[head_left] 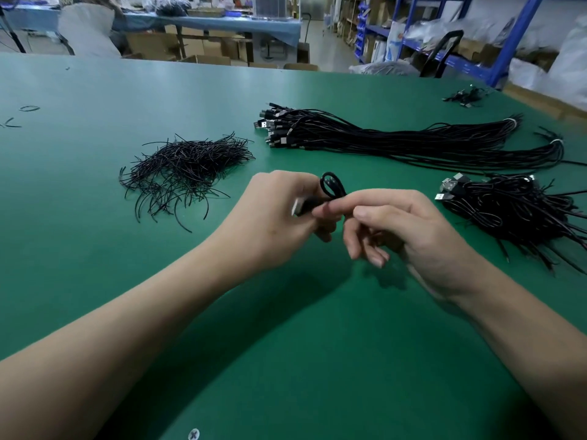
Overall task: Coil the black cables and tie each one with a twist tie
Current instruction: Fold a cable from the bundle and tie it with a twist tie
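My left hand (279,214) grips a coiled cable (332,185) above mid-bench (286,344), right fingers (330,211) pinching its loop. The twist ties (184,166) are heaped toward the left edge and the cable bundles (397,141) toward the right, with open green running to the near edge.

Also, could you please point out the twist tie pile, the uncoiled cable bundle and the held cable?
twist tie pile (187,163): head view, middle of the heap.
uncoiled cable bundle (413,142): head view, mid-length of the strands.
held cable (338,191): head view, its exposed loop.
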Available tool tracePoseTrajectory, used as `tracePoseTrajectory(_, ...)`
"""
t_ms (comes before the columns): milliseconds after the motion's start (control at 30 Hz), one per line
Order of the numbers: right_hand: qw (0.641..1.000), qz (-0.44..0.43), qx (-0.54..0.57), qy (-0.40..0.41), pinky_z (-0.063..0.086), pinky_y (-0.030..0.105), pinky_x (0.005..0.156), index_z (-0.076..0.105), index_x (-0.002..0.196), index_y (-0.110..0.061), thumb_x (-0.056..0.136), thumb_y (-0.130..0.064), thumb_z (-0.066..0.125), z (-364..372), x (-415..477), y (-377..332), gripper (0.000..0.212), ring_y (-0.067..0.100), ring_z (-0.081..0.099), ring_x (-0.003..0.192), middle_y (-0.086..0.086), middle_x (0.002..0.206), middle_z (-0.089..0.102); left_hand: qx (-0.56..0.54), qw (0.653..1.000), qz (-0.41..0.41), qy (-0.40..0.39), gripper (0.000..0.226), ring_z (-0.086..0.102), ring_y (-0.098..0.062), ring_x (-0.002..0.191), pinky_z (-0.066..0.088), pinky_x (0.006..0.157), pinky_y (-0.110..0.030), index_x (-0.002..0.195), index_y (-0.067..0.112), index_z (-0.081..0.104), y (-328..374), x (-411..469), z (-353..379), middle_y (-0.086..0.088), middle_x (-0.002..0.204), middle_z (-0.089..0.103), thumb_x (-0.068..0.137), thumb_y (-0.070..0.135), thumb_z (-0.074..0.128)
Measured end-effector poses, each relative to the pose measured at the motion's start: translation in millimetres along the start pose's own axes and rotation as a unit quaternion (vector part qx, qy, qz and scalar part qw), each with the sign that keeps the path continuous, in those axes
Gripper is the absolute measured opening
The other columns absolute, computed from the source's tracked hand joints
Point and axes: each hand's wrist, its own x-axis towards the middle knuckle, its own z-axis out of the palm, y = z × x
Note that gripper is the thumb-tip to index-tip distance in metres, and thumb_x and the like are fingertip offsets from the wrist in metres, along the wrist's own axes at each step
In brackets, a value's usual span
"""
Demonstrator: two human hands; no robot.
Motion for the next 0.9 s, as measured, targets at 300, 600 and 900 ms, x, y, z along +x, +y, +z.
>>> tracePoseTrajectory(300, 0.922, -0.201, -0.302, 0.136, 0.037, 0.023, 0.056, 0.079, 0.089, -0.018, 0.085, -0.019, 0.079, 6, -4, -6, 0.004, 0.017, 0.046, 0.060, -0.005, 0.067, 0.053, -0.162, 0.980, -0.008, -0.117, 0.012, 0.073, -0.021, 0.074, 0.056, 0.079, -0.029, 0.084, -0.002, 0.067, 0, 3, -5, -0.008, 0.076, 0.075, 0.095, -0.002, 0.064)
tracePoseTrajectory(600, 0.988, -0.024, -0.145, 0.052, 0.049, 0.031, 0.068, 0.064, 0.100, -0.032, 0.073, -0.049, 0.078, -2, -1, -1, 0.035, 0.009, 0.058, 0.079, -0.008, 0.084, 0.059, -0.249, 0.936, -0.050, -0.242, 0.007, 0.068, -0.012, 0.070, 0.049, 0.070, -0.013, 0.091, -0.006, 0.064, -4, -4, -10, 0.000, 0.072, 0.072, 0.095, -0.001, 0.063)
tracePoseTrajectory(900, 0.983, -0.014, -0.172, 0.063, 0.039, 0.014, 0.055, 0.065, 0.078, -0.020, 0.076, -0.050, 0.076, 0, 0, 0, 0.032, 0.000, 0.052, 0.055, -0.002, 0.069, 0.064, -0.228, 0.949, -0.059, -0.210, 0.009, 0.070, -0.019, 0.070, 0.052, 0.072, -0.019, 0.082, -0.002, 0.066, 1, -2, -8, -0.006, 0.072, 0.073, 0.090, -0.001, 0.070)
